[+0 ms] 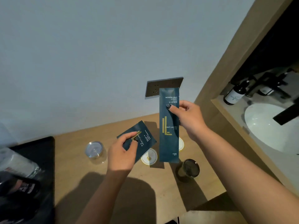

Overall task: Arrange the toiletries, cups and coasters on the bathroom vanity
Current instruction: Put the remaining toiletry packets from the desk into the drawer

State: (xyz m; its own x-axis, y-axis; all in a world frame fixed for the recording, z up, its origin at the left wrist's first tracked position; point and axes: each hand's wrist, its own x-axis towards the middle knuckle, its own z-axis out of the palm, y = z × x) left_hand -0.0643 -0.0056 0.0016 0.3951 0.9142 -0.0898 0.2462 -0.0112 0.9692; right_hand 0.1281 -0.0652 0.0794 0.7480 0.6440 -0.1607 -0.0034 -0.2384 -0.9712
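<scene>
My right hand (187,118) pinches a long dark teal comb packet (169,139) and holds it upright above the wooden vanity top (113,188). My left hand (122,152) pinches a shorter, squarish teal packet (142,139), tilted. Under the packets lie two round white coasters: one (149,157) in the middle, another (181,144) mostly hidden behind the long packet. A clear glass cup (95,152) stands to the left. To the right stands a dark glass cup (188,169).
A black tray (43,152) with plastic bottles lies at the left. A dark wall socket plate (163,87) is on the wall behind. At the right, a white sink basin (267,128), a black tap and dark pump bottles (234,94) sit in a recess.
</scene>
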